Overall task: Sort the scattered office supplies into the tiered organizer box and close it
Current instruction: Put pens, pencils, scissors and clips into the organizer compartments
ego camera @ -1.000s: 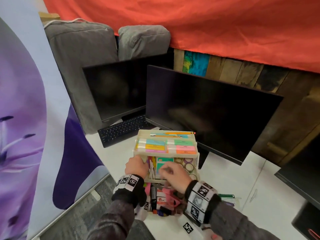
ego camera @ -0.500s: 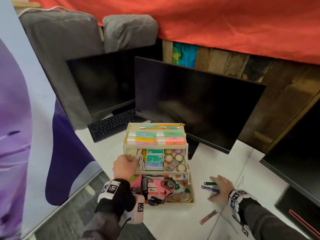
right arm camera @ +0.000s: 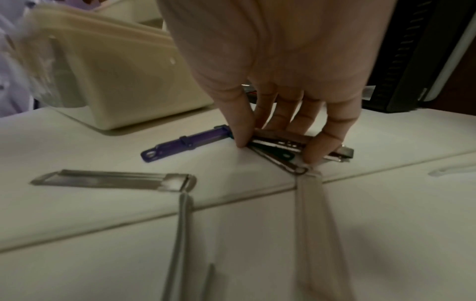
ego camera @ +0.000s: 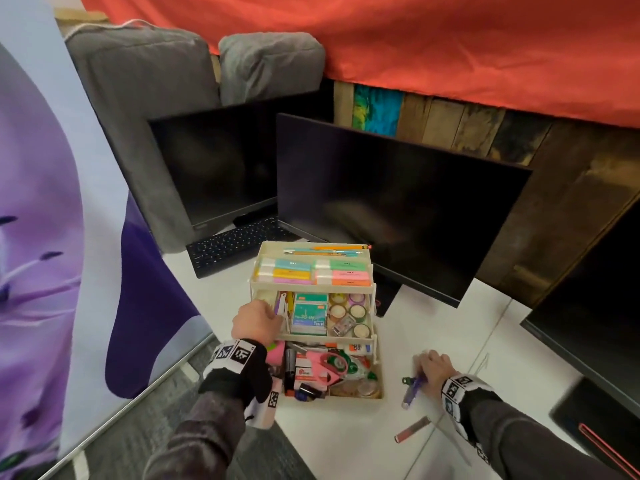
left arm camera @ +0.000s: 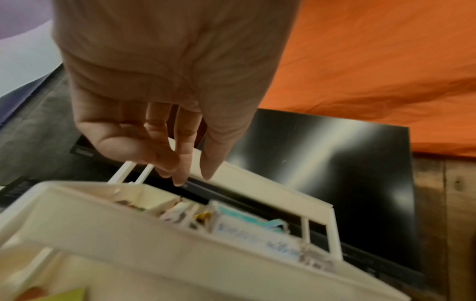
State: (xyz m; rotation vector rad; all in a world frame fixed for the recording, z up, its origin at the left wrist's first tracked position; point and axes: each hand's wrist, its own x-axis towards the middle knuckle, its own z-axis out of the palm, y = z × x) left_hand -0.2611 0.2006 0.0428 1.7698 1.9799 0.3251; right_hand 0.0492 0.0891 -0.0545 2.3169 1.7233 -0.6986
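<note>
A handful of flat fastener strips (right arm camera: 288, 142), purple one included, is now pinched in the right hand (ego camera: 434, 367) on the table right of the organizer box (ego camera: 375, 341), whose middle tier is steadied by loosely curled left hand (ego camera: 256, 323) fingers; a pink strip (ego camera: 412, 429) remains unsorted

Your left hand (ego camera: 257, 323) is out ahead of you, knuckles up, fingers (left arm camera: 180, 154) pointing down and loosely extended, tips just touching a rim below them; grip not confirmed. The thumb sits apart on the near side. Your left sleeve is dark, with a marker band at the wrist.

Your right hand (ego camera: 434, 367) is low and out to your right, palm down. Thumb and little finger (right arm camera: 323, 142) press down at either side, the middle fingers curled between them, pinching a bundle of flat strips under the fingertips. The forearm angles in from the lower right.
</note>
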